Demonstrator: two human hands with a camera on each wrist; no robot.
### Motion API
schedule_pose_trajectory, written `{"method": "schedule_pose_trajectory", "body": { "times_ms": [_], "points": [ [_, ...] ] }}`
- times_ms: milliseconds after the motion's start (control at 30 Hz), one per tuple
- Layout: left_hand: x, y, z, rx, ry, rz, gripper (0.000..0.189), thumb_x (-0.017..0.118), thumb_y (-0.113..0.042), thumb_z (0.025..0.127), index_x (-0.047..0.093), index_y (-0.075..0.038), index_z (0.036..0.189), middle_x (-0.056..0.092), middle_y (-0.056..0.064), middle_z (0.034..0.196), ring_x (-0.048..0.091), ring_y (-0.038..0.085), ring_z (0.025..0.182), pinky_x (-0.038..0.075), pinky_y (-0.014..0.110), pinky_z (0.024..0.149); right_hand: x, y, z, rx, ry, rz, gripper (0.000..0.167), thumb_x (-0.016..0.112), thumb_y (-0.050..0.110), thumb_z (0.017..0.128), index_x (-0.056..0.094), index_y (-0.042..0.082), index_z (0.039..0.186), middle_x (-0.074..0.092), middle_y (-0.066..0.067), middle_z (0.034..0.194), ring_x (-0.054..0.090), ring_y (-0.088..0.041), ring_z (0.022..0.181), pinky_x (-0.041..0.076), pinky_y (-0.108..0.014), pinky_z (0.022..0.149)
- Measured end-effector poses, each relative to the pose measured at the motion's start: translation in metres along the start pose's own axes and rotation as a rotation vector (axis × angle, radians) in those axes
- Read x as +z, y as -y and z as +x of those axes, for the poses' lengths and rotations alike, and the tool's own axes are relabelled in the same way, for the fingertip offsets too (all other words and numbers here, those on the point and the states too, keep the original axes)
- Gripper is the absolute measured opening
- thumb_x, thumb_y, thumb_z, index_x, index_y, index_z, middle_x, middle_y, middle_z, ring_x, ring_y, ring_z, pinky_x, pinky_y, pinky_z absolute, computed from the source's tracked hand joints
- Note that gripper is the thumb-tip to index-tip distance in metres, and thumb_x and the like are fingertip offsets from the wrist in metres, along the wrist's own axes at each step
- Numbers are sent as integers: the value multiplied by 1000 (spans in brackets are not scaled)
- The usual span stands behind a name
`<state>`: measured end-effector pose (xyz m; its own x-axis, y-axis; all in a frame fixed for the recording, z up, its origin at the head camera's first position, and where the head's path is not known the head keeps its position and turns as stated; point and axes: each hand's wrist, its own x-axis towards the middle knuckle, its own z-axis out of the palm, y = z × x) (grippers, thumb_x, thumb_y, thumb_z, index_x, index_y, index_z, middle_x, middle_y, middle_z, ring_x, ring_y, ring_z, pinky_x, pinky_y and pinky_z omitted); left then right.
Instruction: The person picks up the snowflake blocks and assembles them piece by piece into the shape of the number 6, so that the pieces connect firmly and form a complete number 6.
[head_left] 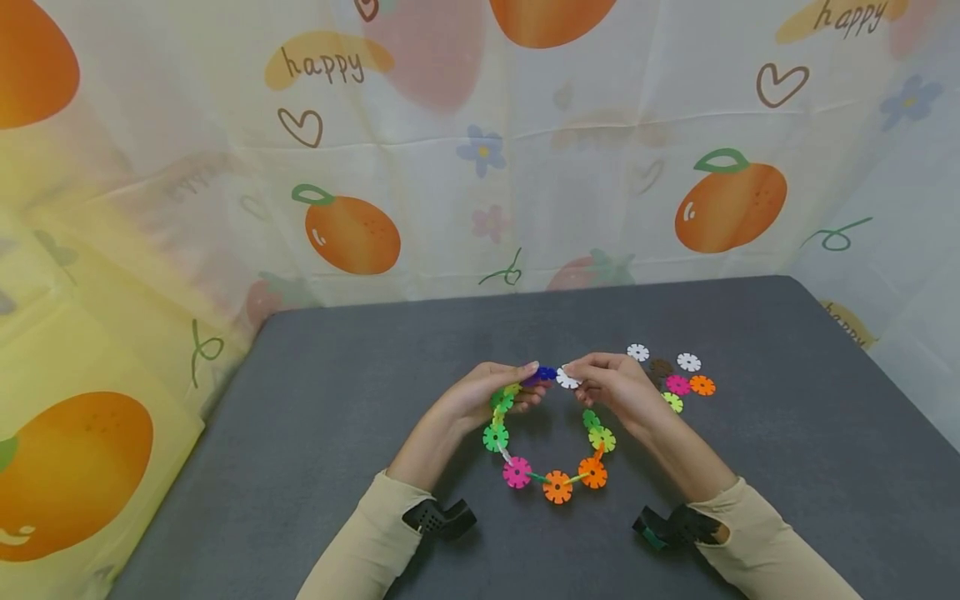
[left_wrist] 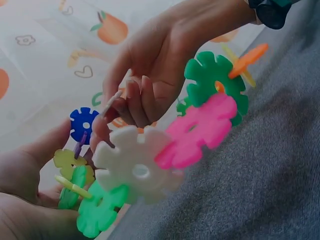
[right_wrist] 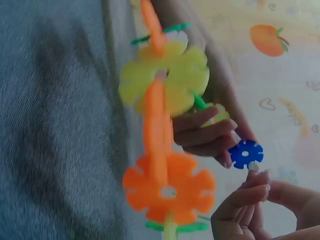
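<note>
A curved chain of notched, flower-shaped plastic discs hangs between both hands. My left hand (head_left: 483,396) pinches its upper left end, where a blue disc (head_left: 546,374) joins a purple one (right_wrist: 234,141) beside the fingertips. Between thumb and fingers my right hand (head_left: 617,387) pinches a white disc (head_left: 567,379), seen edge-on in the left wrist view and right at the blue disc's rim. Lower down the chain come a pink disc (head_left: 517,472), an orange disc (head_left: 557,487) and a yellow-green disc (head_left: 602,439). A green disc (head_left: 591,419) at the other end sits just below my right fingers.
Several loose discs lie on the grey table (head_left: 360,358) beyond my right hand, among them a white one (head_left: 688,362), a brown one (head_left: 662,367) and an orange one (head_left: 702,385). A printed curtain (head_left: 525,200) hangs behind the table's back edge.
</note>
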<state>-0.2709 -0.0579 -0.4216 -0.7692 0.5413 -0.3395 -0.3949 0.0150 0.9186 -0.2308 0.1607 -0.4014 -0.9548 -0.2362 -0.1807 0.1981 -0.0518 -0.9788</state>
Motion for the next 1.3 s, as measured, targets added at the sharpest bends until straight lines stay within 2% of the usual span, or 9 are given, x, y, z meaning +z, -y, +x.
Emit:
{"method": "schedule_pose_trajectory", "body": {
  "times_ms": [233, 400, 567, 767, 900, 1100, 1300],
  "points": [
    [-2, 3, 0, 27, -22, 71, 32, 61, -21, 97, 71, 7, 106, 74, -1, 80, 66, 10, 75, 53, 24, 67, -5, -8, 5, -15, 29, -90, 17, 63, 19, 95, 68, 3, 99, 65, 5, 79, 57, -9, 63, 54, -27, 65],
    [-4, 10, 3, 47, -34, 95, 32, 63, -21, 96, 71, 8, 107, 74, -1, 80, 67, 10, 75, 54, 24, 66, -9, -20, 12, 12, 71, -56, 16, 61, 20, 97, 67, 6, 101, 64, 6, 81, 57, -7, 67, 53, -26, 68],
    [-5, 21, 10, 43, -51, 105, 31, 67, -20, 93, 72, 7, 106, 75, 0, 81, 68, 10, 76, 55, 23, 66, -9, -31, 18, 12, 34, -55, 17, 65, 17, 94, 68, 1, 100, 66, 6, 75, 58, -7, 63, 53, -24, 63],
    [-10, 31, 16, 84, -9, 146, 32, 65, -18, 94, 70, 11, 109, 76, -1, 83, 69, 8, 78, 57, 23, 69, -9, -36, 21, -9, -4, -109, 21, 67, 12, 92, 67, -7, 100, 66, 6, 69, 57, -7, 58, 51, -23, 59],
    [-11, 33, 17, 119, 11, 163, 32, 64, -15, 95, 68, 13, 110, 76, 1, 83, 70, 9, 79, 58, 24, 70, -10, -36, 21, -25, -17, -145, 22, 68, 13, 91, 68, -6, 100, 65, 7, 68, 57, -7, 58, 50, -24, 59],
    [-8, 33, 17, 142, -2, 214, 29, 67, -16, 93, 71, 10, 105, 75, 0, 80, 70, 10, 76, 59, 25, 69, -12, -39, 23, -42, -9, -169, 18, 68, 14, 91, 69, -3, 98, 66, 6, 70, 57, -8, 59, 51, -24, 60],
    [-7, 36, 19, 161, -2, 215, 28, 67, -16, 93, 72, 8, 106, 76, 1, 83, 70, 10, 77, 58, 25, 69, -15, -45, 26, -71, 4, -158, 19, 68, 14, 92, 69, -4, 99, 67, 6, 73, 56, -8, 60, 51, -24, 60]
  ]
}}
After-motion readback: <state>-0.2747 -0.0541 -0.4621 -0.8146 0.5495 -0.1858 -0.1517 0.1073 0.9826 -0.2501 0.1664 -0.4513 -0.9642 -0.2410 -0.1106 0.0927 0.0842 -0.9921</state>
